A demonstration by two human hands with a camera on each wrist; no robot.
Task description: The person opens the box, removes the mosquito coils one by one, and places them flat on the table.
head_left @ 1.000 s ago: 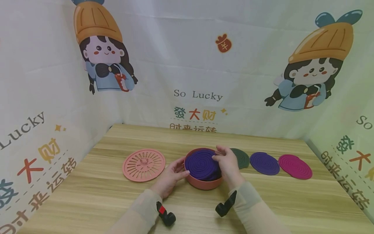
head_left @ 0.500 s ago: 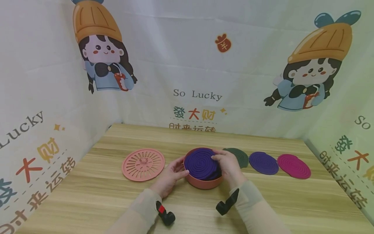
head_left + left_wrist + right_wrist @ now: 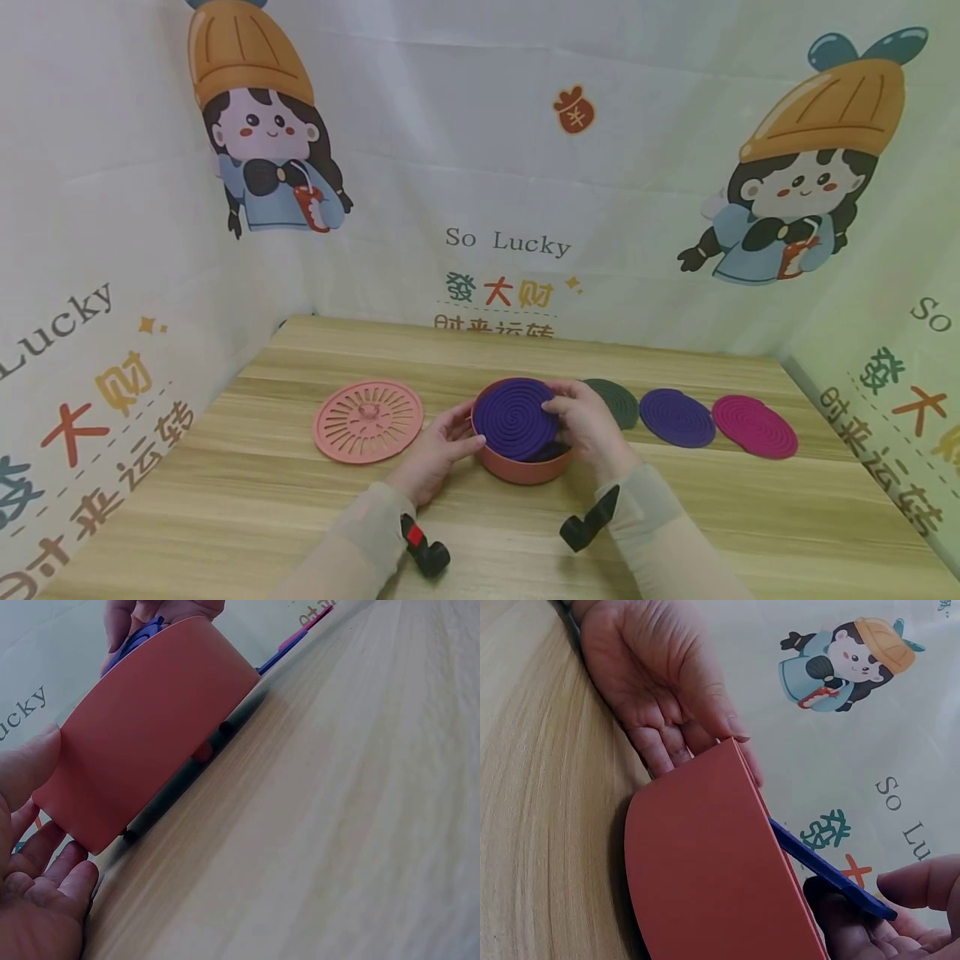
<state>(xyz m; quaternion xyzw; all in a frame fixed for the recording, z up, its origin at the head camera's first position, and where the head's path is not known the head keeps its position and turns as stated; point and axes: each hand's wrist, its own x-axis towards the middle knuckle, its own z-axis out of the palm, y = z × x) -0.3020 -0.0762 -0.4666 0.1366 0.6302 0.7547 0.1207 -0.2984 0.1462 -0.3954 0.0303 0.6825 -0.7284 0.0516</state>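
A round red mosquito coil box (image 3: 525,473) stands on the table, a blue-purple mosquito coil (image 3: 513,421) lying tilted in its mouth. My left hand (image 3: 435,454) holds the box's left side; in the left wrist view its thumb (image 3: 34,769) is at the rim and its fingers are near the bottom edge. With thumb and fingers, my right hand (image 3: 592,421) pinches the raised right edge of the coil. The right wrist view shows that coil (image 3: 829,870) slanting up out of the box. Something dark, perhaps another coil, shows beneath it.
Left of the box lies a pink slotted lid (image 3: 335,425) with a small knob. A green coil (image 3: 621,404), a purple coil (image 3: 678,418) and a magenta coil (image 3: 756,427) lie in a row to the right. A printed cloth (image 3: 510,192) hangs behind the wooden table (image 3: 247,492).
My right hand has gone from the box's far right rim to pinching the coil. The coil's right edge has risen, uncovering more of what lies beneath. My left hand stays in place.
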